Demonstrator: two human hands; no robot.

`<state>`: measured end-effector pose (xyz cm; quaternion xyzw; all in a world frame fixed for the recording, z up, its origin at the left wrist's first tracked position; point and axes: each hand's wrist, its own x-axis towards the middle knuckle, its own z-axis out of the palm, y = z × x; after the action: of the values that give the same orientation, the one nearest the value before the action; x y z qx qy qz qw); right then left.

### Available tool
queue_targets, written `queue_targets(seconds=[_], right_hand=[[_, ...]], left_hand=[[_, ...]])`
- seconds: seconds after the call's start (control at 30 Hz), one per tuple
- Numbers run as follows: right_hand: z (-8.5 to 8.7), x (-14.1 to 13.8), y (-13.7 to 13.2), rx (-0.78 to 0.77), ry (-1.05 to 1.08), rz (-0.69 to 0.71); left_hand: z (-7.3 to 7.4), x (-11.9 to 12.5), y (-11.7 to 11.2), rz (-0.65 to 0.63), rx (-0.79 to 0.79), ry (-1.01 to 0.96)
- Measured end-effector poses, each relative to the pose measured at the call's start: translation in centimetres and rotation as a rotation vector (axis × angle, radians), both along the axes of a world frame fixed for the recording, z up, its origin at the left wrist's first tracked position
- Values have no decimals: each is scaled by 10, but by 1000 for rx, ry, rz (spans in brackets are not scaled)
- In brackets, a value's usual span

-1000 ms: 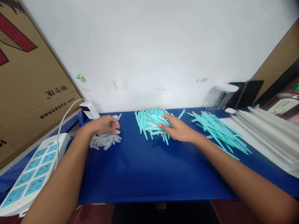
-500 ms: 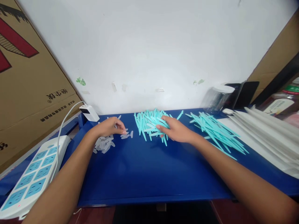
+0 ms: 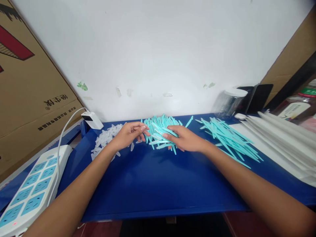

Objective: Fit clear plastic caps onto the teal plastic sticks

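My left hand [image 3: 129, 134] hovers over the blue table [image 3: 158, 184], fingers pinched together at the left edge of a pile of short teal sticks [image 3: 158, 126]; what it pinches is too small to make out. Behind its wrist lies a heap of clear plastic caps [image 3: 105, 140]. My right hand [image 3: 184, 138] rests on the same teal pile with its fingers curled over several sticks. A second pile of longer teal sticks [image 3: 228, 140] lies to the right of that hand.
A white power strip [image 3: 32, 187] with a cable and white adapter [image 3: 92, 119] sits at the left. Cardboard boxes [image 3: 27, 85] lean at left. A clear jar [image 3: 229, 102], dark phones [image 3: 259, 98] and stacked white sleeves [image 3: 283, 141] stand at the right.
My left hand has left the clear caps and moved right to the teal pile, scattering a few caps. My right hand has stayed on the pile.
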<state>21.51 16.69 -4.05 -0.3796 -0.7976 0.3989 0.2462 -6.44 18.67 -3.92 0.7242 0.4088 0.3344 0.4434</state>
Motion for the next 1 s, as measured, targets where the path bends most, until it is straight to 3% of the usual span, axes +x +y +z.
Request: queue_targets(seconds=[0.17,0.4,0.7,1.0], right_hand=[[0,1,0,-3,-5,3],[-1,0,0,21,-5,71],[-1,2,2,25,5,2],[0,0,0,14,-6,33]], left_hand=[[-3,4,-1,102,-98,-266],[-13,10,-1,320,-38,-345],[-10,6,-1,332,-67,-356],[-7,10,-3,226,-199,-395]])
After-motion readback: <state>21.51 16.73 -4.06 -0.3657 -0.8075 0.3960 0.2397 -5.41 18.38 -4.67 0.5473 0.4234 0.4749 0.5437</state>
